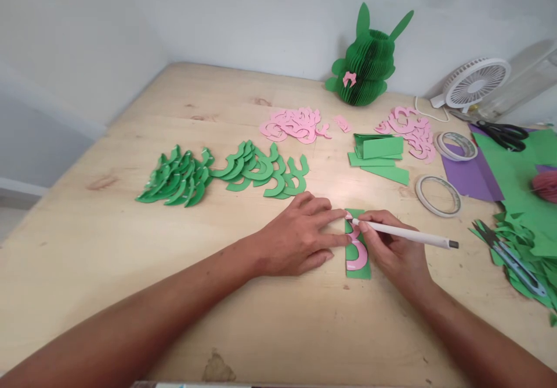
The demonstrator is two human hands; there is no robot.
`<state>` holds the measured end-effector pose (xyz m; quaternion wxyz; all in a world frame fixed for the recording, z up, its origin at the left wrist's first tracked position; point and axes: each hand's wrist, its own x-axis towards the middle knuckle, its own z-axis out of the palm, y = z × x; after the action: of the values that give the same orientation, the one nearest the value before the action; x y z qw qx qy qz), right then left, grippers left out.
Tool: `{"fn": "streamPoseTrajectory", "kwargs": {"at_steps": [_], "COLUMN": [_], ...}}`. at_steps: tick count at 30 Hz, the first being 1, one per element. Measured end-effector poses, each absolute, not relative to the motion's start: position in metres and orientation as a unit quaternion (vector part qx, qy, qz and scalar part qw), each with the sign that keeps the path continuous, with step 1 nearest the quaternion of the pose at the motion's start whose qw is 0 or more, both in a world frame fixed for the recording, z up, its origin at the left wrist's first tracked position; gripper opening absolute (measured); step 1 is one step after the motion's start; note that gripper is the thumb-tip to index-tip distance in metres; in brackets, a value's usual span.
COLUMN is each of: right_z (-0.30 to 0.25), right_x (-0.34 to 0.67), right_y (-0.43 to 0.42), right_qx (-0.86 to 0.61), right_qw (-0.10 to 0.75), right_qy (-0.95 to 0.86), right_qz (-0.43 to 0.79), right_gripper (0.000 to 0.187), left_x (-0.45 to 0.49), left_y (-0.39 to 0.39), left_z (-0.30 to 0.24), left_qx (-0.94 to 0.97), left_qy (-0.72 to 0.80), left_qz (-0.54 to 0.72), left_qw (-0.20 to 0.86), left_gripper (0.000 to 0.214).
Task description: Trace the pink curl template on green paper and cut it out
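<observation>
Tabletop (261, 324), pen (404, 233) perhaps against pink cutout (362, 254)

We can read no word, number, brand or sign anywhere here. On the pink paper shape (362, 254) we do spot a small pale mark near its lower end — too tiny for us to tell whether it is writing. Inside the upper roll of tape (456, 156) we see what may be faint print — too blurred for us to make out.
</observation>
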<state>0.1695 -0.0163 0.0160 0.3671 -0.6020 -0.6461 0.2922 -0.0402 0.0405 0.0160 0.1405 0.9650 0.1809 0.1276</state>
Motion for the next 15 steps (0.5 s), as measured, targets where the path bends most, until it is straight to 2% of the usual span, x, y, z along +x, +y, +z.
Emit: {"fn": "streamPoseTrajectory", "kwargs": {"at_steps": [15], "right_z": [0.0155], "right_x": [0.1703], "right_y": [-0.0184], "right_qx": [-0.606], "right_qw": [0.382], "right_qy": [-0.630], "right_qz": [0.301], "right_gripper": [0.006], "left_x": [-0.0398], "left_y": [0.0401], "left_z": [0.0138], "left_qx": [0.964], "left_qy": [0.182], "left_qz": [0.132], "left_qw": [0.139], "left_gripper": [0.035]}}
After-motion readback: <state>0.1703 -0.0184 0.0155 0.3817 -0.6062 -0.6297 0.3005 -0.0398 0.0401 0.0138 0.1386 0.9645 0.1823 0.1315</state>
